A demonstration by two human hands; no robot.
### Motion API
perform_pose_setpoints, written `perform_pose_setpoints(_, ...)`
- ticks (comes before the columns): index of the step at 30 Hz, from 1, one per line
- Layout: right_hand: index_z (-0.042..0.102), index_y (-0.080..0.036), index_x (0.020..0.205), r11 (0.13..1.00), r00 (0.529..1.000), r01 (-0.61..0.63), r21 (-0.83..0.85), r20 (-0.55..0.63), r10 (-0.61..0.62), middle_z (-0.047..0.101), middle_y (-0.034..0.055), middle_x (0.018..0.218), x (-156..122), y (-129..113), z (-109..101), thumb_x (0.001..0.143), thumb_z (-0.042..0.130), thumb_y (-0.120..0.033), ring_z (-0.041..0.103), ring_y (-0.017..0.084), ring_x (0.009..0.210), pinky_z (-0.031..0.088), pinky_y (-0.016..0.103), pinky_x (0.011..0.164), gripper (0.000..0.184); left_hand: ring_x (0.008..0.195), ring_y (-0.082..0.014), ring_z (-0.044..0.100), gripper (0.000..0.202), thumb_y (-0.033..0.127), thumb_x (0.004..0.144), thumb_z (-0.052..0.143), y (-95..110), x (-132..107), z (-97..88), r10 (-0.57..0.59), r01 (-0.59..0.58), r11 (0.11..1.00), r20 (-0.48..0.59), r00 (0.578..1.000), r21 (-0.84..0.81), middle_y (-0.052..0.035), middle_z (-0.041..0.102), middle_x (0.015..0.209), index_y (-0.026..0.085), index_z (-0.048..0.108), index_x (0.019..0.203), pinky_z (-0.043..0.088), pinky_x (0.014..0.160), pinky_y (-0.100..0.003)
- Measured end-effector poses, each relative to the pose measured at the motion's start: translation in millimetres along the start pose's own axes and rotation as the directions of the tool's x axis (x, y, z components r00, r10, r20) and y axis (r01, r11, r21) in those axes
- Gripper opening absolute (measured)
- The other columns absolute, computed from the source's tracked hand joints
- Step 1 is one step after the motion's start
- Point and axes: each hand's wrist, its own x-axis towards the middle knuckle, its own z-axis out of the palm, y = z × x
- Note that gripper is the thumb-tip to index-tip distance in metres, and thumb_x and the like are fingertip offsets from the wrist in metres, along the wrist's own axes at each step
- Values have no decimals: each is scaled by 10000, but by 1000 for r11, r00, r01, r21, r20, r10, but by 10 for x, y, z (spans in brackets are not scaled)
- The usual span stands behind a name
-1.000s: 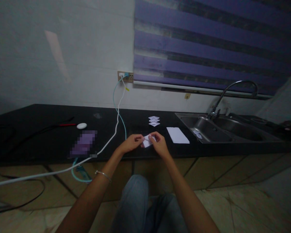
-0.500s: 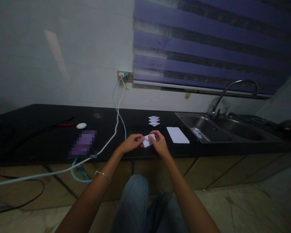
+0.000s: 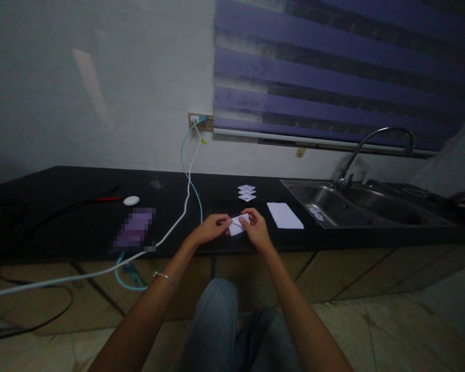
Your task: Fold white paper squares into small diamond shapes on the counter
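A small folded piece of white paper is held between my two hands above the front of the black counter. My left hand pinches its left edge, thumb on top. My right hand grips the right side, with the thumb pressed on the paper's face and the fingers behind it. A crease or flap line runs across the paper. Behind my hands, 3 folded white paper pieces with pointed ends lie in an overlapping row. To the right of my right hand rests a stack of white paper sheets.
A double metal sink with a curved faucet is set in the counter at right. White and teal cables hang from the wall outlet across the left side. A blurred purple object, a white disc and a red stick lie left.
Hardly anything differs. Both hands keep their hold on the folded paper, and the view has shifted very slightly.
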Motion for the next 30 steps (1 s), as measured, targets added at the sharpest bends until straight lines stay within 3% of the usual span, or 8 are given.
perform_pose_setpoints(10, 530, -197, 863, 997, 999, -43, 62, -26, 45, 586, -15, 692, -24, -43, -15, 710, 701, -324, 546, 132, 599, 406, 227, 547, 262, 692, -140, 559, 376, 456, 894, 476, -16, -4, -19, -17, 18, 1000, 26, 1000, -4, -14, 601, 701, 134, 605, 752, 419, 669, -236)
perform_pose_setpoints(15, 504, -203, 849, 993, 996, -89, 77, 34, 87, 561, -45, 621, -53, -99, -2, 688, 724, -344, 522, 114, 527, 385, 216, 506, 306, 694, -138, 526, 389, 490, 869, 497, -38, 5, -13, -46, 46, 999, 78, 996, -1, -8, 585, 722, 134, 619, 769, 398, 642, -230)
perform_pose_setpoints(18, 505, -205, 851, 988, 991, -126, 92, 51, 122, 598, -33, 649, -45, -119, 17, 667, 741, -366, 560, 125, 550, 419, 226, 527, 340, 679, -138, 511, 412, 506, 867, 487, -53, 2, -18, -22, 21, 1000, 82, 996, 11, -6, 570, 702, 132, 616, 754, 391, 628, -232)
perform_pose_setpoints(23, 555, -197, 941, 967, 972, -213, 143, 135, 194, 689, 20, 792, -29, -153, 38, 608, 787, -358, 650, 177, 680, 503, 281, 640, 437, 681, -139, 521, 407, 501, 862, 500, -67, 4, -48, -14, 14, 1000, 1, 1000, -25, -10, 581, 710, 126, 620, 759, 399, 632, -233)
perform_pose_setpoints(30, 644, -155, 888, 965, 969, -230, 125, 127, 214, 717, 55, 808, -40, -132, 21, 608, 796, -335, 667, 187, 689, 511, 293, 663, 365, 672, -136, 554, 403, 494, 861, 514, -127, 20, -43, -20, 19, 999, -20, 1000, -42, -10, 604, 693, 124, 628, 746, 418, 640, -227)
